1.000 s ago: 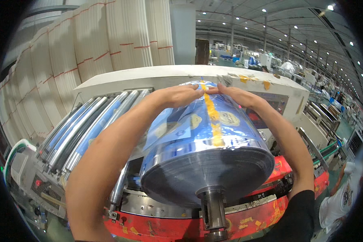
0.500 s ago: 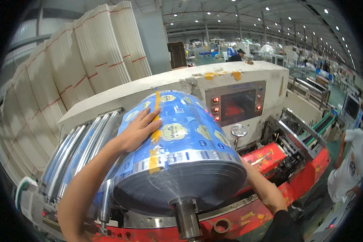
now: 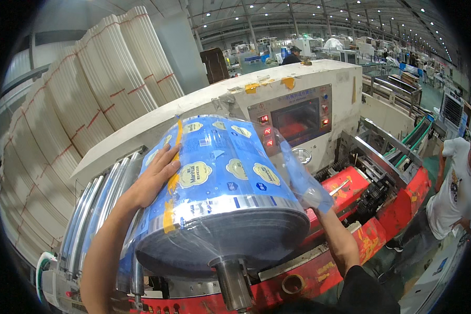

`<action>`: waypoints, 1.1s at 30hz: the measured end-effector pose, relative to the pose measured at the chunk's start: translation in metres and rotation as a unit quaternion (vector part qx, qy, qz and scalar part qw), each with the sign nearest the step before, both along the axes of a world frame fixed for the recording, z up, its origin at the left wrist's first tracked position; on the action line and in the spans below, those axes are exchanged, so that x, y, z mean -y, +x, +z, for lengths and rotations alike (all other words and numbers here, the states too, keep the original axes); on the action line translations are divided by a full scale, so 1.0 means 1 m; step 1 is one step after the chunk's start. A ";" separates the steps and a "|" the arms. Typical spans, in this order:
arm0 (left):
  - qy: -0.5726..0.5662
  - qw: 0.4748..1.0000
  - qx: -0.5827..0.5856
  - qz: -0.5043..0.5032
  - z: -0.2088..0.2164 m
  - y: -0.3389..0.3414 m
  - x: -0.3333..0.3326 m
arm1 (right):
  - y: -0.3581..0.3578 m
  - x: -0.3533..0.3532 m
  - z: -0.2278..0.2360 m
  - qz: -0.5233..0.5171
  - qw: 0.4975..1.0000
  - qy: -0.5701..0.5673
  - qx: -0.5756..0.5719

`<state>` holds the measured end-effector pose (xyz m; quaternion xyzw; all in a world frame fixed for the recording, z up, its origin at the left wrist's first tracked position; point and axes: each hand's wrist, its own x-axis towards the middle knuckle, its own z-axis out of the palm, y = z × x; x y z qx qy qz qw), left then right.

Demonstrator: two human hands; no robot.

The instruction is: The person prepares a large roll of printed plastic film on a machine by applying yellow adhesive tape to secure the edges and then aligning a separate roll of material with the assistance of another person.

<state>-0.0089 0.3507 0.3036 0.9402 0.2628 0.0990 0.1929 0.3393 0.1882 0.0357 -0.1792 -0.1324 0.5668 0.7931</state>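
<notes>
A large roll of blue printed plastic film (image 3: pixel 220 157) sits on a metal shaft (image 3: pixel 234 282) in front of me. A strip of yellow tape (image 3: pixel 168 214) runs across its left side. My left hand (image 3: pixel 154 180) lies flat on the upper left of the roll, fingers stretched out beside the tape. On the right, a loose flap of the film (image 3: pixel 301 178) stands away from the roll. My right hand (image 3: pixel 319 201) is at the flap's lower end and appears to grip it; the film partly covers its fingers.
Metal rollers (image 3: pixel 97 209) stand at the left. Behind the roll is a white machine housing with a control panel (image 3: pixel 296 120). Red machine parts (image 3: pixel 345 191) and a cardboard core (image 3: pixel 293 284) lie right and front. A person in a white shirt (image 3: pixel 451 193) stands at the right.
My right hand has come out from behind the roll, and a film flap now lifts off its right side. The roll's printed face has turned slightly; the view has shifted.
</notes>
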 end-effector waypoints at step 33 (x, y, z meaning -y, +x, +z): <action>-0.050 0.997 0.042 -0.030 0.002 0.004 -0.005 | 0.108 0.080 0.175 -0.154 0.842 -0.279 0.436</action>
